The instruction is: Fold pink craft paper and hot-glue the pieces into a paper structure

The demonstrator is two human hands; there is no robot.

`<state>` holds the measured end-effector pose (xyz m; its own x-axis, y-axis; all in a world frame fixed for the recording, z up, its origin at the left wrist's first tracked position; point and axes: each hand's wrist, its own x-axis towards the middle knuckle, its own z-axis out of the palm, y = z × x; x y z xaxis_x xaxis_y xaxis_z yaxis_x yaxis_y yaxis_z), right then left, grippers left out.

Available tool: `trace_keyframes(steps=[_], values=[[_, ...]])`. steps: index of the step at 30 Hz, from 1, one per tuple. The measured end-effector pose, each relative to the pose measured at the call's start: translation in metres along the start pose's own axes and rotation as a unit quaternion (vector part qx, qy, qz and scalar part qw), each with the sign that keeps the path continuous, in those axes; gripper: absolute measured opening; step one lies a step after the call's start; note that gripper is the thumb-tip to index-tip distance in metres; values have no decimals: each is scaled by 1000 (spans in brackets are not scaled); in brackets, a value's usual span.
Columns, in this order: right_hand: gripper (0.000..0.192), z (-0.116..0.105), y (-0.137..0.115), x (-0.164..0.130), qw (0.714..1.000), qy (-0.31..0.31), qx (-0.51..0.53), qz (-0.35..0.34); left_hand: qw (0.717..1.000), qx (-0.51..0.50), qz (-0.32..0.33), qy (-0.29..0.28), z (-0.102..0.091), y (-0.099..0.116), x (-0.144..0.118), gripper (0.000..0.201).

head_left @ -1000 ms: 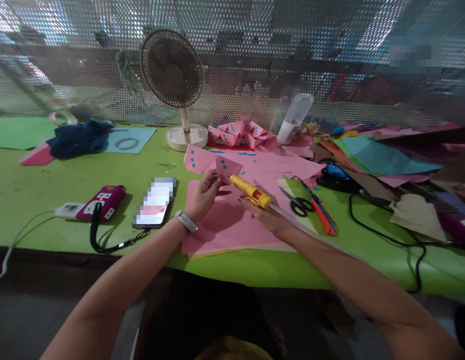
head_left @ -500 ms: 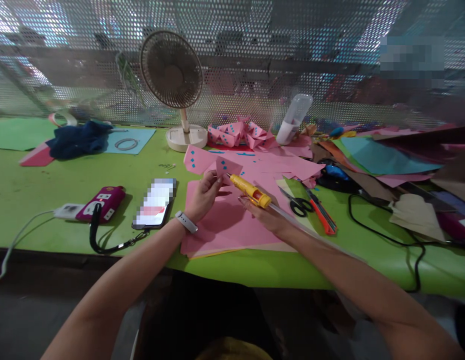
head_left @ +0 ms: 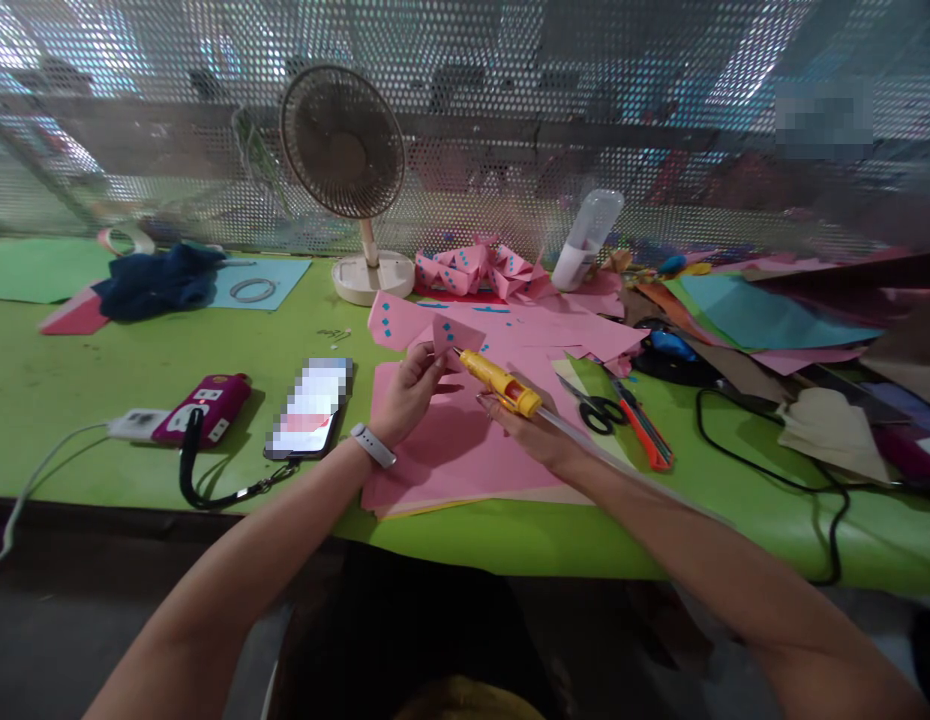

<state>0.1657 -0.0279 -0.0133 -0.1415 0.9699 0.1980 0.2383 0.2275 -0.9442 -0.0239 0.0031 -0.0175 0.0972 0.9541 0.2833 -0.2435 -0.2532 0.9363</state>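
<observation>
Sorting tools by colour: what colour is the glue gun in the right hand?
Yellow, with an orange band near its rear; the glue gun shows best in the head view.

Almost nothing is different from a second ago. The whole view sits a tiny bit lower now, so the fan [head_left: 343, 140], the white bottle [head_left: 587, 238] and the purple case [head_left: 204, 407] each show a little further down than before. That comes from the head camera tipping, not from the things moving on the bench [head_left: 135, 370]. The left hand [head_left: 406, 392] with the small pink paper [head_left: 456, 333] and the right hand [head_left: 531, 432] with the yellow glue gun [head_left: 501, 382] show no real move.
</observation>
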Motion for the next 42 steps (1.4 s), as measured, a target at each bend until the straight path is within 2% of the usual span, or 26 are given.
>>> trace_keyframes(steps=[15, 27, 34, 39, 42], values=[[27, -2, -6, 1, 1000, 11, -17, -21, 1000, -2, -3, 2, 0, 1, 0, 32], [23, -3, -8, 0, 1000, -7, -19, -21, 1000, 3, 0, -2, 0, 1, 0, 33], [21, -4, -4, 2, 999, -4, -11, -32, 1000, 5, -6, -5, 0, 1, 0, 36], [23, -13, -12, 9, 996, 58, 6, -62, 1000, 4, -8, 1, 1, 6, -1, 37], [22, -29, -26, 14, 989, 86, -35, -113, 1000, 0, -22, 11, 1, 9, -1, 35]])
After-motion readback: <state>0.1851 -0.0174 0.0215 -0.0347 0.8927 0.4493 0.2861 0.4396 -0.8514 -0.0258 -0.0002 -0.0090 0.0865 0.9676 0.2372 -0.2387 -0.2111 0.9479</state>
